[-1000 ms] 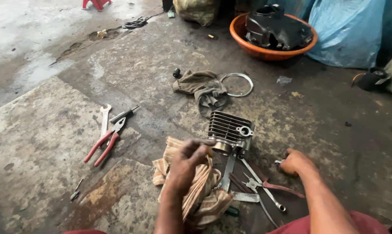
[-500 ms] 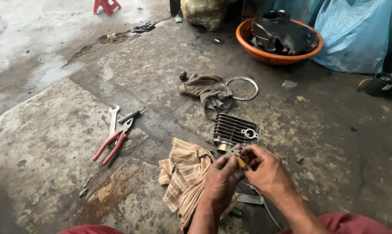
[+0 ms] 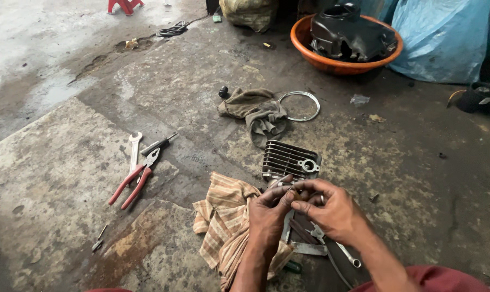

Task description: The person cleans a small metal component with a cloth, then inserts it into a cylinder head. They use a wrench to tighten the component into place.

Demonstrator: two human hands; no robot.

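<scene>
Both hands, left hand (image 3: 267,215) and right hand (image 3: 331,212), pinch a small metal part (image 3: 294,192) over the grey finned metal block (image 3: 289,160); tools lie unused.

small part (image 3: 298,194) hidden between fingertips

Floor (image 3: 71,184): rough grey concrete slabs, cracked and stained, a rusty patch seen near the bottom edge. Wet sheen noted at upper left. Blue plastic sheeting (image 3: 445,38) is heaped at upper right. Flat daylight.

Repair workshop floor, red-handled pliers (image 3: 130,186), wrench (image 3: 134,151), finned engine part (image 3: 289,160)
</scene>
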